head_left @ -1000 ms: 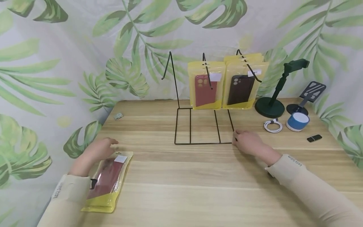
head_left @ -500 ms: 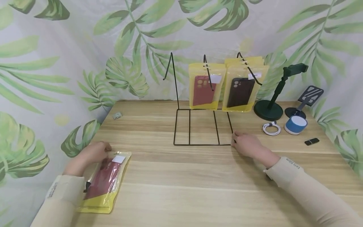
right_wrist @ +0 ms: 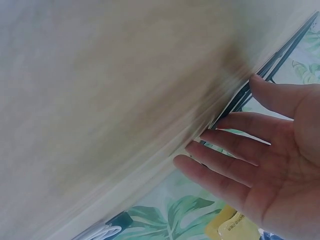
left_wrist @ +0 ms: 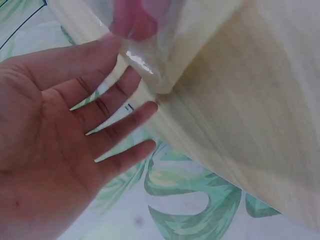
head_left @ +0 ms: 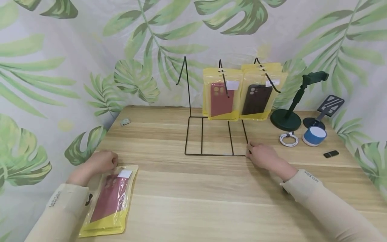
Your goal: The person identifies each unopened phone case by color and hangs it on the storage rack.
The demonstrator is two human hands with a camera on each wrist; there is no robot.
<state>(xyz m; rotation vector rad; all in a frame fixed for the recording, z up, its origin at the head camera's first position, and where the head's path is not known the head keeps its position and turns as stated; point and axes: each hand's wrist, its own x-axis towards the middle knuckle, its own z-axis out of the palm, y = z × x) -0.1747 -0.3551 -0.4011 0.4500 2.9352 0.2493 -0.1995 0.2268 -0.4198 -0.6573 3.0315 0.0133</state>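
On the left of the table lies a clear-and-yellow phone case packet (head_left: 110, 198) with a red case and a white label. My left hand (head_left: 98, 166) pinches its far end between thumb and index finger; the left wrist view shows the packet corner (left_wrist: 157, 75) between them, other fingers spread. A black wire display rack (head_left: 208, 155) stands towards the back. At its front right corner my right hand (head_left: 263, 156) holds the wire (right_wrist: 235, 102) between thumb and index finger. Red phone case packets (head_left: 222, 101) hang on the middle hook, dark phone case packets (head_left: 257, 101) on the right one.
The left hook (head_left: 181, 72) bears no packet. To the right stand a green phone stand (head_left: 285, 120), a dark folding stand (head_left: 314, 123) and a blue-and-white cylinder (head_left: 314, 136). A coiled white cable (head_left: 288, 139) and a small black stick (head_left: 331, 154) lie nearby. A small square item (head_left: 125, 122) lies back left.
My left hand has come down onto the far end of the packet and taken hold of it; the packet has shifted slightly towards me. My right hand stays at the rack's corner.
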